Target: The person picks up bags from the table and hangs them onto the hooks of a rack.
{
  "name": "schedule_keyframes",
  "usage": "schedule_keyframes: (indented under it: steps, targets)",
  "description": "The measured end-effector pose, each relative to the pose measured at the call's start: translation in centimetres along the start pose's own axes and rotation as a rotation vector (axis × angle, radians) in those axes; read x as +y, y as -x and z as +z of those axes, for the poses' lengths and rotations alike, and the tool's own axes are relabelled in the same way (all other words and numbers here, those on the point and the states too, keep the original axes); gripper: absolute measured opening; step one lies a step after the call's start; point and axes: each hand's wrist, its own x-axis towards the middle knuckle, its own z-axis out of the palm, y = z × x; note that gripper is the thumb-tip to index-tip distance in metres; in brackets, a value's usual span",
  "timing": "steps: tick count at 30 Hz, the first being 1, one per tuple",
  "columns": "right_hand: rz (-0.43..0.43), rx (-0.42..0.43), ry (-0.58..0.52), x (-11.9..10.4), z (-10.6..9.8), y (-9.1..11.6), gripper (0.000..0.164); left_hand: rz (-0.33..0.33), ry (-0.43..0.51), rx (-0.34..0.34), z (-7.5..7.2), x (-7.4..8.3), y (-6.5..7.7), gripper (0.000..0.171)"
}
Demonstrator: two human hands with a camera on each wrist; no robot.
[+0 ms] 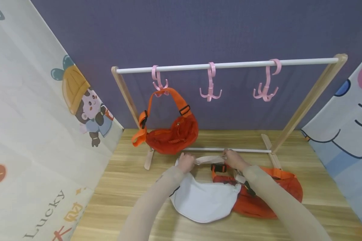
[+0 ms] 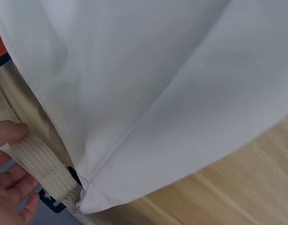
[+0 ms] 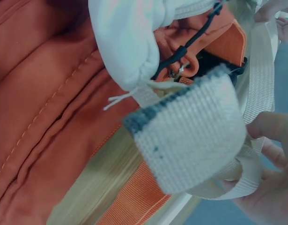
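Note:
A white waist bag (image 1: pixel 203 197) hangs low over the wooden tabletop, its cream strap (image 1: pixel 210 160) stretched between both hands. My left hand (image 1: pixel 186 162) pinches the strap near the bag's left end; the left wrist view shows thumb and fingers on the webbing (image 2: pixel 43 164). Farther right, my right hand (image 1: pixel 234 159) grips the same strap, and a loose strap end (image 3: pixel 190 136) dangles beside it in the right wrist view. A red-orange waist bag (image 1: pixel 256 204) lies under my right forearm, partly covered by the white bag.
Behind stands a rack with a white rail (image 1: pixel 241 64) and wooden legs. Three pink hooks hang from it: a left one (image 1: pixel 160 83), a middle one (image 1: pixel 210 90) and a right one (image 1: pixel 266 90). Another red-orange waist bag (image 1: pixel 172 137) hangs by its strap from the left hook.

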Motion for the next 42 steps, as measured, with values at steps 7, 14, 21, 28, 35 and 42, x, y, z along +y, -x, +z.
schedule_keyframes:
  steps: [7,14,21,28,35,42]
  targets:
    - [-0.022,0.019,0.006,-0.2,-0.6,0.3,0.017,0.052,0.118,-0.041,-8.3,1.5,1.4,0.015]
    - [-0.042,0.047,0.013,-0.6,-1.1,0.5,0.018,0.137,0.157,-0.067,-11.0,1.7,1.9,0.017]
    - [-0.075,0.059,-0.017,-0.8,-1.5,0.7,0.022,0.131,0.202,-0.085,-11.5,1.2,1.9,0.016]
    - [-0.105,0.05,-0.069,-1.4,-2.0,1.1,0.027,0.111,0.252,-0.017,-12.6,0.6,2.0,0.018]
    - [-0.101,-0.011,-0.19,-2.1,-2.9,1.6,0.032,0.04,0.425,0.0,-13.9,0.1,2.6,0.018]
    - [-0.17,-0.049,-0.289,-2.6,-4.1,2.5,0.037,0.006,0.562,-0.042,-15.8,-0.1,2.9,0.014]
